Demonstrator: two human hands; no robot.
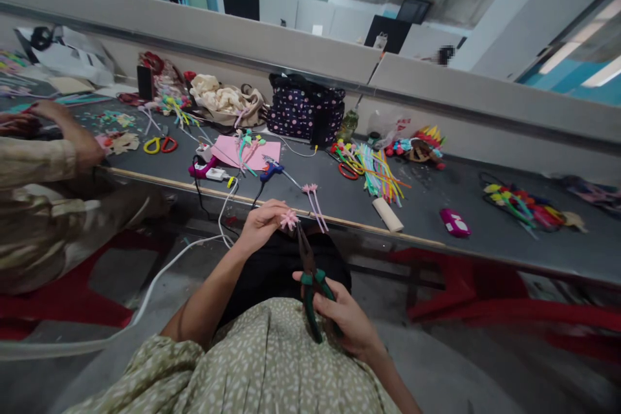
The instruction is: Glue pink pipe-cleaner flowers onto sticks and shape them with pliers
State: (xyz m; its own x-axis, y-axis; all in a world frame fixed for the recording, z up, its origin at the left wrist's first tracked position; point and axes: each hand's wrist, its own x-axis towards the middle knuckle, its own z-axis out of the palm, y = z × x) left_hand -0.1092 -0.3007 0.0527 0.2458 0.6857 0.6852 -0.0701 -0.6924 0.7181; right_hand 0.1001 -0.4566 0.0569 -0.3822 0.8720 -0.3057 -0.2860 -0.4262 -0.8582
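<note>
Between the fingertips of my left hand (263, 225) is a small pink flower (289, 220) with pointed petals, held over my lap just off the table edge. My right hand (342, 310) is wrapped round the green handles of long-nose pliers (308, 259). The plier jaws point up toward the flower, their tips close beside it; whether they touch it I cannot tell. Beyond, at the table edge, lie pink flowers on thin stems (315, 204). A blue glue gun (272, 170) rests behind my left hand, near a pink sheet (226, 150) with craft pieces on it.
Along the dark table (427, 200) lie colourful pipe cleaners (376, 171), red-handled scissors (348, 170), a beige roll (388, 215), a magenta case (455, 223) and a dotted bag (305, 110). White cables (226, 220) hang at the left. A co-worker's arm (72, 129) is at the far left.
</note>
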